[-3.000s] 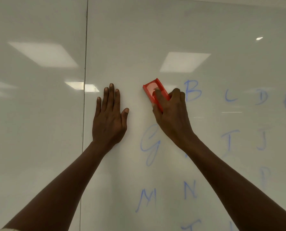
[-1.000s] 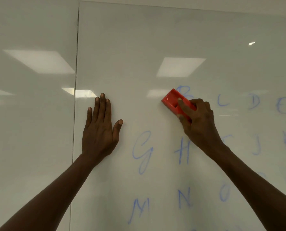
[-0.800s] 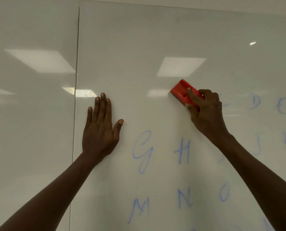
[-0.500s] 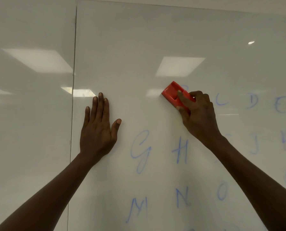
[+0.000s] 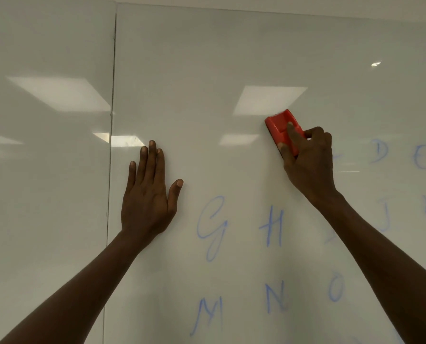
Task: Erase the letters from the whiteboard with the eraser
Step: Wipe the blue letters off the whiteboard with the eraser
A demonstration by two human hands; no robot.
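Red plastic eraser (image 5: pixel 282 131) sits pressed against the whiteboard (image 5: pixel 207 70) in the upper row of writing, tilted so its long axis runs up-left to down-right. We note the right hand (image 5: pixel 308 165) gripping it: index finger laid along the top face, thumb on the lower-left edge, remaining fingers (image 5: pixel 316 135) curled round the right side. The left hand (image 5: pixel 150 194) lies flat on the board to the left, well apart from the eraser, fingers straight and close together, thumb spread to the right, holding nothing. Blue marker letters remain: D (image 5: pixel 379 151) and E (image 5: pixel 421 156) to the right of the eraser hand in the same row; G (image 5: pixel 212 227) and H (image 5: pixel 274 225) in the row below, with J (image 5: pixel 386 216) beyond the right forearm and a further letter cut by the right frame edge that we cannot read. Lowest visible row: M (image 5: pixel 208 315), N (image 5: pixel 276 295), O (image 5: pixel 337 286). The board area between the left hand and the eraser shows no writing. A vertical seam (image 5: pixel 111 145) runs just left of the left hand, separating a second panel (image 5: pixel 45 194). Ceiling-light reflections (image 5: pixel 269 99) show on the glossy surface, one just above the eraser.
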